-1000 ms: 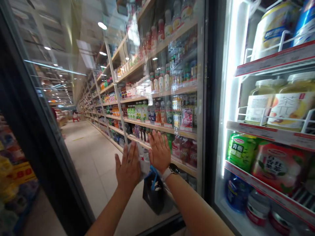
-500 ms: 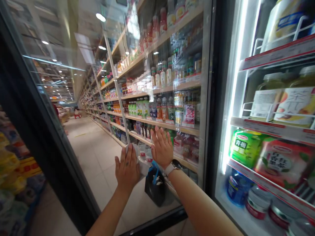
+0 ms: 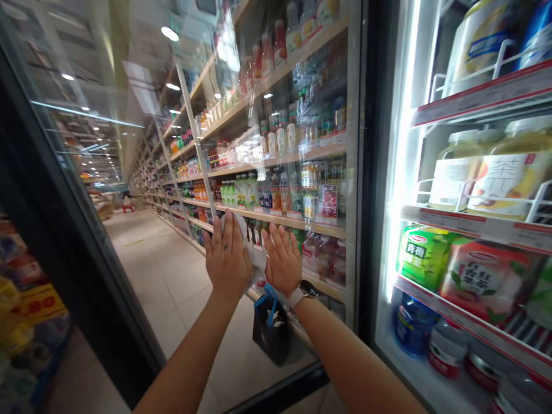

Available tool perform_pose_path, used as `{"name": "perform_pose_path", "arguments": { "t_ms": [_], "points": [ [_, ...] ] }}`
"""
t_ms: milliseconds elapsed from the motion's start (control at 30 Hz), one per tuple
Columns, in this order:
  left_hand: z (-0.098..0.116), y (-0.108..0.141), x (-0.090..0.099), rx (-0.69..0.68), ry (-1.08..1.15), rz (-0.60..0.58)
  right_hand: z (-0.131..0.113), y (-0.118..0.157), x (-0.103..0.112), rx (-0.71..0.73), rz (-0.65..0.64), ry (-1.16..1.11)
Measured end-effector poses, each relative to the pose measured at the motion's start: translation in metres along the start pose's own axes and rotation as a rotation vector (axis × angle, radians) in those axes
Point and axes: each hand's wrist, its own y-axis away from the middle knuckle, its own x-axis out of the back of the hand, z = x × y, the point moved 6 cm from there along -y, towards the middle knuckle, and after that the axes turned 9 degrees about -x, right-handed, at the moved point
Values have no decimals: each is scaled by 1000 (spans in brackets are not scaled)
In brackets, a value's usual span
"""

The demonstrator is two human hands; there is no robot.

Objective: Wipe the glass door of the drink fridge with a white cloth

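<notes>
My left hand point(image 3: 228, 259) lies flat with its fingers stretched out, pressing a white cloth point(image 3: 257, 259) against the glass door point(image 3: 172, 322). Part of the cloth is hidden behind that hand, and the rest shows toward the right hand. Beside it, my right hand point(image 3: 283, 261) rests with its fingers spread on the same pane. Whether the cloth reaches under its palm is hidden. A watch point(image 3: 307, 289) with a light strap is on the right wrist. The door has a dark frame point(image 3: 81, 241) and stands swung out from a lit drinks cooler.
Inside the cooler at right are tea bottles point(image 3: 495, 181), a green drink pack point(image 3: 425, 257) and a red one point(image 3: 478, 282). Through the glass show bottle shelves point(image 3: 276, 161), a dark bag point(image 3: 271, 330) with blue handles on the floor, and an aisle point(image 3: 142, 241).
My left hand has slid upward on the glass with the white cloth. My right hand has stayed nearly in place. The view has shifted slightly.
</notes>
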Motion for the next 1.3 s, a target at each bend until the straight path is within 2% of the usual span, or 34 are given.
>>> {"name": "perform_pose_path", "arguments": {
  "t_ms": [100,267,367,467,567,733,800,900,967,1133,1300],
  "points": [
    [5,18,-2,-47,-3,22,0,-1,1,-2,1,3],
    [21,78,-1,-158,-52,-3,1,0,0,-1,-13,8],
    [28,111,1,-166,-37,-39,2,1,-2,-3,-22,9],
    [33,127,4,-159,-10,-58,2,1,-3,-4,-9,13],
    [29,112,6,-146,-4,-76,1,1,-2,4,-2,15],
    [4,29,7,-58,4,-34,1,1,-3,-14,-26,5],
    [-2,4,5,-41,29,-15,2,1,-4,-17,-32,3],
    [2,-3,2,-78,9,31,1,2,-4,-15,-31,2],
    [9,11,0,-129,-11,47,2,1,-4,-21,-35,6],
    [27,68,-2,-233,-25,-1,1,1,-3,-11,-29,10],
    [39,119,1,-249,-10,-51,1,1,-1,1,-1,-4]
  ]
}}
